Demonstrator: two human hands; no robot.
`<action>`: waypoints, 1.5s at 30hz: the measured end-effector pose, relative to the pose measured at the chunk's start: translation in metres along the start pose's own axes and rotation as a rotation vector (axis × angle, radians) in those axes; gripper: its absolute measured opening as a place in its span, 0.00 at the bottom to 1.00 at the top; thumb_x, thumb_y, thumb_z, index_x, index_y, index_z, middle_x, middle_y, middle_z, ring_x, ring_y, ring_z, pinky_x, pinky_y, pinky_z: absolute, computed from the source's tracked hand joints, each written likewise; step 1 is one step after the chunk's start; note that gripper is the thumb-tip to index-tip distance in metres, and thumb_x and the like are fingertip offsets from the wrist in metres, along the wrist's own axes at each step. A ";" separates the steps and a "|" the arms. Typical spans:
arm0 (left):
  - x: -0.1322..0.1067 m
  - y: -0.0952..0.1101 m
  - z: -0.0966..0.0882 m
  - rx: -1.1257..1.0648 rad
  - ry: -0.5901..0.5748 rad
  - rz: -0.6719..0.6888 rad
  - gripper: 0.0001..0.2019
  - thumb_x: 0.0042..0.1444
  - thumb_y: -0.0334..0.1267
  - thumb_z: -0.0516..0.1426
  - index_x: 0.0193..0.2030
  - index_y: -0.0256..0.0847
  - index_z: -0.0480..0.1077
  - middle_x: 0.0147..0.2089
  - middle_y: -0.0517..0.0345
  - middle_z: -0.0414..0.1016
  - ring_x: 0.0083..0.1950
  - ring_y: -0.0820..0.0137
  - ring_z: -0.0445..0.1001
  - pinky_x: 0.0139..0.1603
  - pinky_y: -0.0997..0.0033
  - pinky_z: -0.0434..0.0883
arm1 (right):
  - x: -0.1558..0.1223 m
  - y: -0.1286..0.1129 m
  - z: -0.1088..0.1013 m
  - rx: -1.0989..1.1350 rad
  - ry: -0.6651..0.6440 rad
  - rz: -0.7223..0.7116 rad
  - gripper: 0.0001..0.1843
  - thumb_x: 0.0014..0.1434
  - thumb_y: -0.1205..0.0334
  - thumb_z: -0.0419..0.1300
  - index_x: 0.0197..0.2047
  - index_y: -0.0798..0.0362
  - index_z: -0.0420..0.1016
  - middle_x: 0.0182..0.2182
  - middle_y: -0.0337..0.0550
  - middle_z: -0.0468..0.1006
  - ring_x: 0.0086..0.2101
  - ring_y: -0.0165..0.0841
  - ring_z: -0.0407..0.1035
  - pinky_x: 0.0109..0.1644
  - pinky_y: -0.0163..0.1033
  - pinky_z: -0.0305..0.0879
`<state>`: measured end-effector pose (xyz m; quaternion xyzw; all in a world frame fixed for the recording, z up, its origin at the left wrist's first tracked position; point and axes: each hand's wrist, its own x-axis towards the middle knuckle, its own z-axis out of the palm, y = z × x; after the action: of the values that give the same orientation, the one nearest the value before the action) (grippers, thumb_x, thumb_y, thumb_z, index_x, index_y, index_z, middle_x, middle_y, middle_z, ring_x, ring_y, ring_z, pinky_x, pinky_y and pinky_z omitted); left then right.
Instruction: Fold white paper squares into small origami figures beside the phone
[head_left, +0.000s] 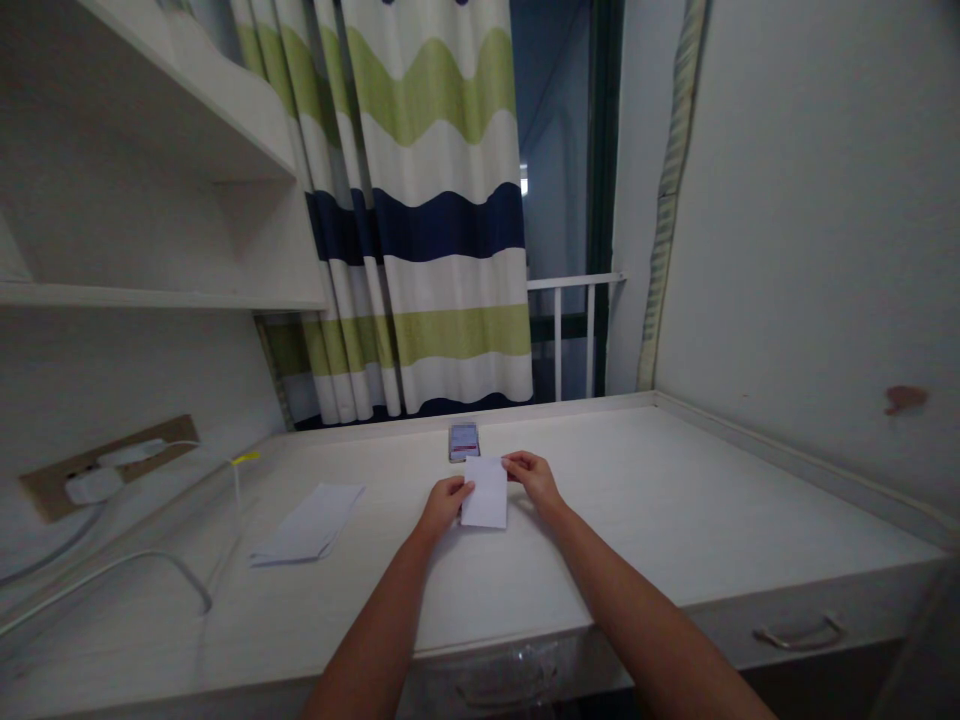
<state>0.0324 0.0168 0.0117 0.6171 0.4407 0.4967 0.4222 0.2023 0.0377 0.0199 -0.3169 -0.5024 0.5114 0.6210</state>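
Observation:
A small white sheet of paper (485,495) is held up above the desk between my two hands. My left hand (445,503) grips its left edge, with the thumb lying on the front face. At the upper right corner, my right hand (533,476) pinches the paper between thumb and fingers. Just behind the sheet lies a phone (463,440) with its screen lit, its lower end partly covered by the paper. Farther left, a few white paper sheets (309,525) rest in a loose stack on the desk.
The white desk (637,500) has a raised rim along its back and right side. Plugs (96,485) and white cables (150,556) occupy the left side, below a shelf (165,297). A striped curtain (450,230) hangs behind. Drawer handles (801,634) line the front.

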 end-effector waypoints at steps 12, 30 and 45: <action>-0.001 -0.001 0.003 -0.010 -0.047 -0.013 0.18 0.37 0.50 0.59 0.20 0.34 0.66 0.17 0.62 0.62 0.19 0.76 0.59 0.19 0.76 0.55 | 0.003 0.005 -0.003 -0.048 0.012 -0.070 0.15 0.35 0.53 0.65 0.21 0.55 0.68 0.18 0.37 0.71 0.22 0.27 0.65 0.28 0.35 0.63; -0.004 0.014 0.003 -0.294 0.030 -0.025 0.20 0.35 0.46 0.61 0.34 0.34 0.71 0.30 0.55 0.73 0.30 0.69 0.70 0.33 0.70 0.66 | -0.008 -0.004 0.005 0.025 -0.145 0.203 0.14 0.34 0.60 0.63 0.27 0.54 0.68 0.18 0.35 0.71 0.21 0.27 0.64 0.26 0.33 0.58; -0.009 0.018 0.002 -0.244 0.059 -0.024 0.09 0.37 0.39 0.59 0.23 0.36 0.68 0.26 0.60 0.66 0.27 0.76 0.65 0.26 0.78 0.63 | -0.008 -0.001 0.003 -0.123 -0.204 0.076 0.09 0.39 0.65 0.53 0.22 0.54 0.74 0.20 0.37 0.70 0.23 0.26 0.62 0.27 0.31 0.56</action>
<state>0.0352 0.0035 0.0268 0.5409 0.3964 0.5596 0.4869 0.2000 0.0289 0.0196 -0.3198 -0.5811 0.5324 0.5260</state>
